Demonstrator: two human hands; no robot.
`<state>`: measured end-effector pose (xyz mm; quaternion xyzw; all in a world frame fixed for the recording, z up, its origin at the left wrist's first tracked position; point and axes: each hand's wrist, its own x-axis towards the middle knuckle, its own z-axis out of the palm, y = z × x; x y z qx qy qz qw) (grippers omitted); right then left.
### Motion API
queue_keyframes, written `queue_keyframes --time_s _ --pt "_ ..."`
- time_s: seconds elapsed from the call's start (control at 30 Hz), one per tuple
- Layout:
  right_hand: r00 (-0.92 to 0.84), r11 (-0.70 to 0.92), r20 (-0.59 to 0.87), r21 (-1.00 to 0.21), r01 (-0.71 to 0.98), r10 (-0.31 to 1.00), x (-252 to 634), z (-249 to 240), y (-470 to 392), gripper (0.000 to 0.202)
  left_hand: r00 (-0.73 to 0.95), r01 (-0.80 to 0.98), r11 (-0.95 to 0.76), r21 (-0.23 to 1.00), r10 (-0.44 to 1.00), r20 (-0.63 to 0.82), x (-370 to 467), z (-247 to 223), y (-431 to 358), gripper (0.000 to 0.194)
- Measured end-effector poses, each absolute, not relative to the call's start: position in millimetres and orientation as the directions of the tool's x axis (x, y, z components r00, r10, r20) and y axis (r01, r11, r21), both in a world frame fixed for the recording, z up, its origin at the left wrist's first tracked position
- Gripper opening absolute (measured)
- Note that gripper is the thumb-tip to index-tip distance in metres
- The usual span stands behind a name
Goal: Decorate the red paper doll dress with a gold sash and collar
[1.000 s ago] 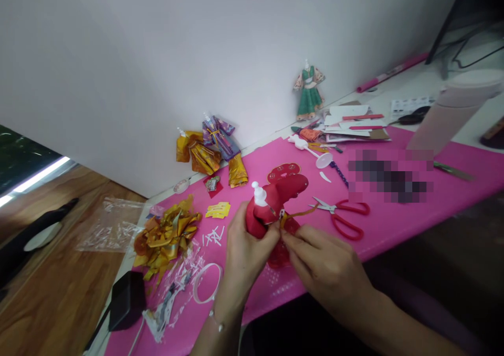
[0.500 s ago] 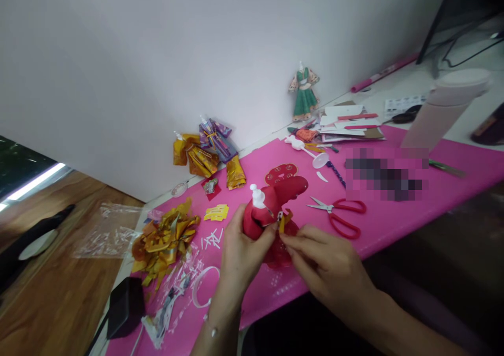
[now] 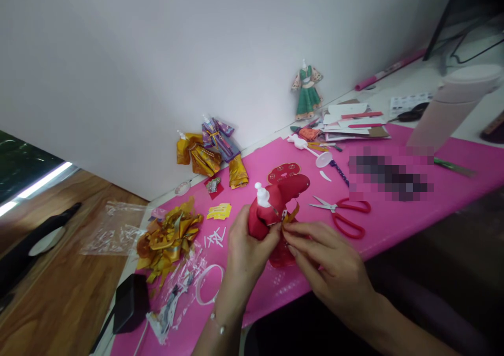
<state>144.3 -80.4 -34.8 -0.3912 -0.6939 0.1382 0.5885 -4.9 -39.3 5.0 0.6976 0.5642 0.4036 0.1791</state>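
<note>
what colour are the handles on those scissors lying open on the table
The scissors' handles are red, clearest in the head view.

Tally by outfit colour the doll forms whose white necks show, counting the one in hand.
Red doll form, held in the left hand: 1
Green doll form: 1
Purple doll form: 1
Gold doll form: 1
Total: 4

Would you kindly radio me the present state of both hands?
Left hand gripping red-clothed white doll form. Right hand pinching thin golden ribbon at its front. Red-handled metal scissors open nearby, not blocking.
</note>
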Motion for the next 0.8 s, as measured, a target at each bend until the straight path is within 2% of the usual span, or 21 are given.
queue_keyframes --time_s 0.4,0.8 --pt "-0.021 0.688 0.754 -0.588 0.425 0.657 146.4 -38.0 -77.1 0.026 0.053 0.617 -0.283 0.735 0.946 0.32 -10.3 2.1 -36.9 0.017" --pt "-0.037 0.703 0.751 -0.598 0.386 0.659 149.5 -37.6 -72.4 0.026 0.067 0.601 -0.252 0.759 0.961 0.266 -11.0 6.8 -35.8 0.017"
